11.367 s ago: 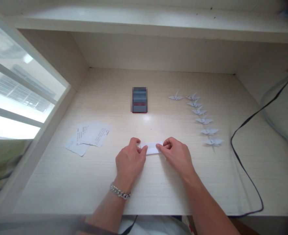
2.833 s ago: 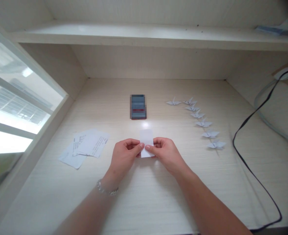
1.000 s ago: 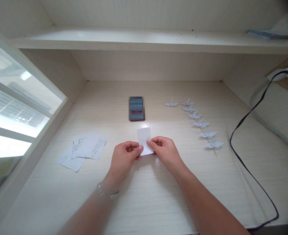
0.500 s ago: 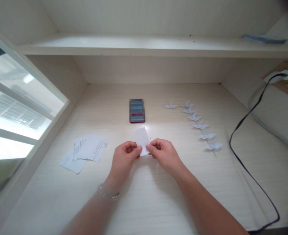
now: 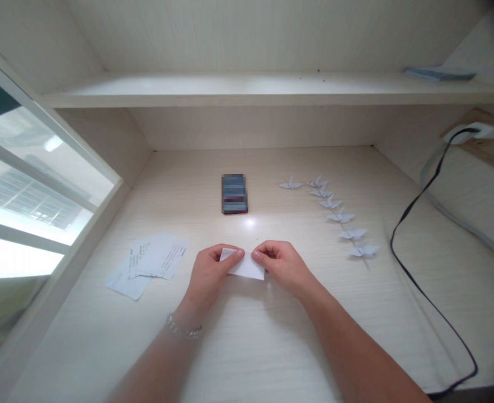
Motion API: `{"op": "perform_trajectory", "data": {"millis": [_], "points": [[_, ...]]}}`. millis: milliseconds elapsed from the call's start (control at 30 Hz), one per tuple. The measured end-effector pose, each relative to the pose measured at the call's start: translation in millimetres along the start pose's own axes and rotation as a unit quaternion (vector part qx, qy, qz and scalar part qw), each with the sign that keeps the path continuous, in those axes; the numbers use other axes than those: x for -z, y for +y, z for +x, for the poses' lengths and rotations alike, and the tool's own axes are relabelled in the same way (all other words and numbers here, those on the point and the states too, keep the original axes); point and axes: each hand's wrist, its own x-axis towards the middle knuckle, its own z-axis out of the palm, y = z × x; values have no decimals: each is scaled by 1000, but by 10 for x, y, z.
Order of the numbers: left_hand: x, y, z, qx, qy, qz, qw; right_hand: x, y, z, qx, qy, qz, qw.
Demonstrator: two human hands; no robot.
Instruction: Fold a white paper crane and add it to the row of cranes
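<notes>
The left hand and right hand are both closed in a pinch on a white paper slip, holding it between them over the desk. Printed sheets lie to the left, and paper cranes curve away to the right.

On my remote view, the operator's body consists of a left forearm and a right forearm, both bare, ending in a left hand and a right hand, also bare. One worn item is identified: a silver-coloured chain bracelet of small metal links, encircling the left wrist. Clasp and link details are too small for me to resolve at this camera resolution.
</notes>
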Motion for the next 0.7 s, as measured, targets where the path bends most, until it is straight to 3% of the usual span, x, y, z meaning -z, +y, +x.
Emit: {"op": "perform_trajectory", "data": {"millis": [167,467,700], "points": [[1,-21,0,-22,29,48,998,8,-28,-5,-17,-16,39,999],[1,-13,2,-41,45,81,995,39,-16,5,-24,40,53,997],[11,-14,-2,-54,53,77,994,71,-24,2,-2,0,50,999]]}}
